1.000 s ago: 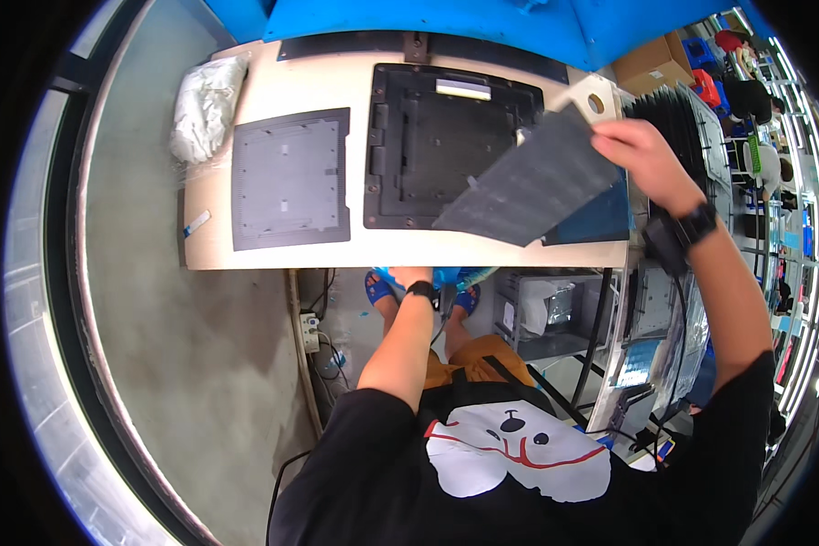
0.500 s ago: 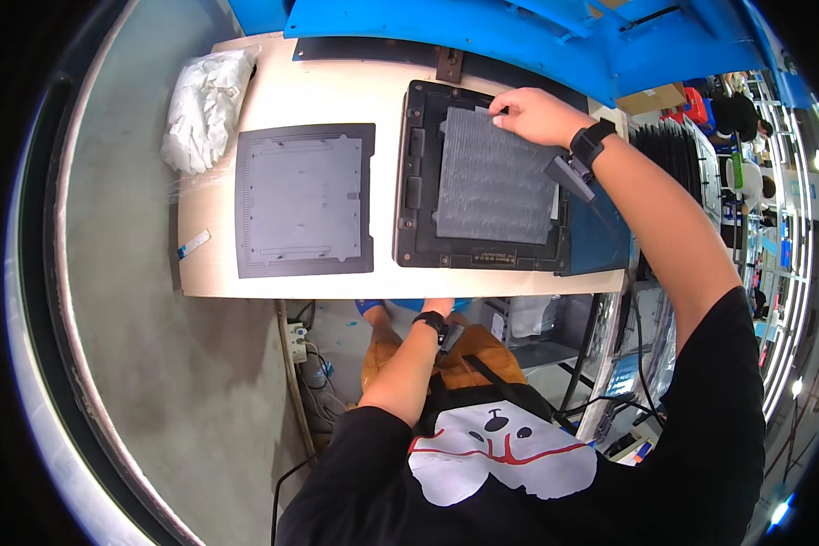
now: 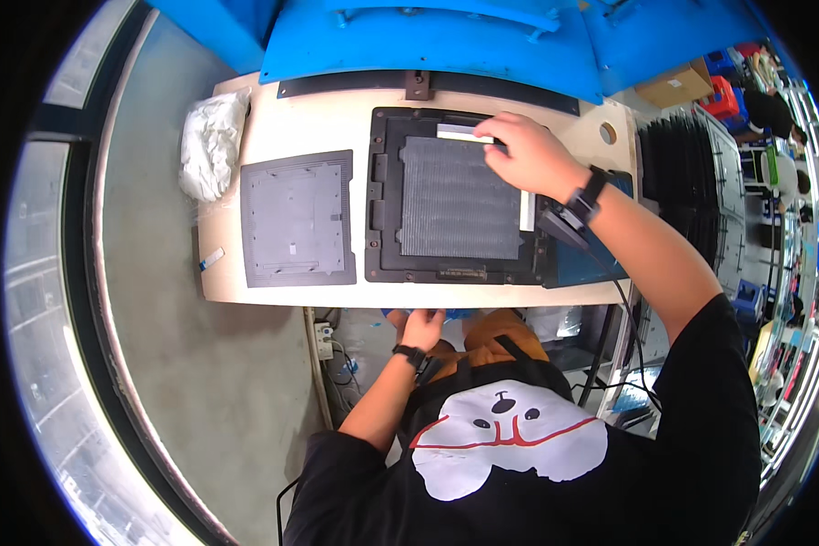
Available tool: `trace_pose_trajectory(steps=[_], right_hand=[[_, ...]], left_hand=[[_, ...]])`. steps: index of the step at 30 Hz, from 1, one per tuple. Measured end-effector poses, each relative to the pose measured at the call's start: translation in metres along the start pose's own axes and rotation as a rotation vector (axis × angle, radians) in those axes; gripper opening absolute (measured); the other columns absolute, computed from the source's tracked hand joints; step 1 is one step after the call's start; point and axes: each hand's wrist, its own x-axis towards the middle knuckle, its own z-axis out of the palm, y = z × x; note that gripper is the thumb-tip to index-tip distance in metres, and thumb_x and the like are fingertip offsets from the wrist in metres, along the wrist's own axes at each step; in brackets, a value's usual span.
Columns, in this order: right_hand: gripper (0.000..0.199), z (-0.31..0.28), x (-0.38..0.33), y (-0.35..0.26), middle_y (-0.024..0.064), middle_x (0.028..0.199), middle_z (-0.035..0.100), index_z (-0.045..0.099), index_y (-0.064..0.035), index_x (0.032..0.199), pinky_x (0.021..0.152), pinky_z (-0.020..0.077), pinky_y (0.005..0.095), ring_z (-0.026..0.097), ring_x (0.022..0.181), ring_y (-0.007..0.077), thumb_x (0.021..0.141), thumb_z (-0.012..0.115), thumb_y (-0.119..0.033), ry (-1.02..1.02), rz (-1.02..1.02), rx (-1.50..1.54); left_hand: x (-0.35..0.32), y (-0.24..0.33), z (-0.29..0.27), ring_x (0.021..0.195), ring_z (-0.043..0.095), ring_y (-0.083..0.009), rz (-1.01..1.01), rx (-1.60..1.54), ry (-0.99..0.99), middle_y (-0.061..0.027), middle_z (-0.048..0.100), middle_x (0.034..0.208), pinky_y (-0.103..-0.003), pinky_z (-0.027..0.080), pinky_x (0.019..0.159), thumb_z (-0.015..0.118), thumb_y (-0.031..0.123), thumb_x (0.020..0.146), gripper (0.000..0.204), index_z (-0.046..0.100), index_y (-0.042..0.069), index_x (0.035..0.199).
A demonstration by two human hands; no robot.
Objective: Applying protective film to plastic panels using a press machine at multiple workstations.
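A grey pleated filter (image 3: 460,200) lies in a black rectangular fixture (image 3: 387,196) on the bench. At the filter's far right corner, my right hand (image 3: 532,155) is closed with thumb and forefinger pinching there. A white strip (image 3: 460,132) shows along the filter's far edge, and another white strip (image 3: 527,211) along its right side. My left hand (image 3: 423,329) hangs low just off the bench's front edge, thumb apart from the fingers, with nothing visible in it. Left of the fixture lies a flat grey plastic panel (image 3: 298,218) with a darker frame.
A crumpled white plastic bag (image 3: 213,146) sits at the bench's far left. Blue machine housing (image 3: 428,41) rises behind the light wooden bench (image 3: 328,123). Dark stacked sheets (image 3: 678,168) stand beyond its right end. Cables (image 3: 338,364) hang below. People work in the far right background.
The view has shifted. The filter now lies straighter in the fixture, with white strips more exposed at its far and right edges. My left hand has drawn back a little from under the bench edge.
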Motion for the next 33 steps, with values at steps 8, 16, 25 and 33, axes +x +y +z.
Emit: trace_pose_trajectory(steps=[8, 16, 25, 33], right_hand=[[0.020, -0.008, -0.153, 0.025, 0.0046, 0.082, 0.067, 0.065, 0.0004, 0.100, 0.067, 0.0514, 0.0263, 0.061, 0.072, 0.0107, 0.089, 0.070, -0.014, 0.280, 0.712, 0.559], [0.050, 0.024, -0.124, 0.022, 0.0180, 0.073, 0.063, 0.062, 0.0007, 0.076, 0.064, 0.0491, 0.0393, 0.062, 0.069, 0.0323, 0.077, 0.077, -0.047, 0.090, 0.779, 0.252], [0.043, 0.022, -0.145, 0.031, 0.0189, 0.074, 0.065, 0.065, 0.0009, 0.074, 0.064, 0.0490, 0.0385, 0.063, 0.069, 0.0310, 0.076, 0.080, -0.040, 0.091, 0.726, 0.314], [0.028, 0.051, -0.310, -0.045, 0.0040, 0.065, 0.057, 0.061, 0.0003, 0.079, 0.056, 0.0434, 0.0302, 0.053, 0.061, 0.0117, 0.091, 0.069, -0.024, 0.414, 0.915, 0.536]], left_hand=[[-0.073, 0.042, -0.068, 0.082, 0.067, -0.0213, 0.108, 0.362, -0.159, -0.0137, 0.068, 0.091, -0.032, 0.053, 0.077, 0.063, 0.015, 0.092, 0.021, 0.063, -0.001, 0.105], [-0.071, 0.111, -0.066, 0.085, 0.068, -0.0236, 0.212, 0.515, -0.239, -0.0147, 0.069, 0.094, -0.033, 0.053, 0.078, 0.064, 0.016, 0.090, 0.023, 0.064, -0.002, 0.104], [-0.097, 0.103, -0.089, 0.083, 0.068, -0.0252, 0.211, 0.472, -0.129, -0.0155, 0.069, 0.089, -0.034, 0.053, 0.075, 0.064, 0.018, 0.091, 0.020, 0.065, 0.000, 0.100], [-0.083, 0.102, -0.099, 0.082, 0.068, -0.0284, 0.295, 0.630, -0.291, -0.0174, 0.069, 0.090, -0.035, 0.053, 0.075, 0.064, 0.019, 0.091, 0.021, 0.066, 0.000, 0.100]])
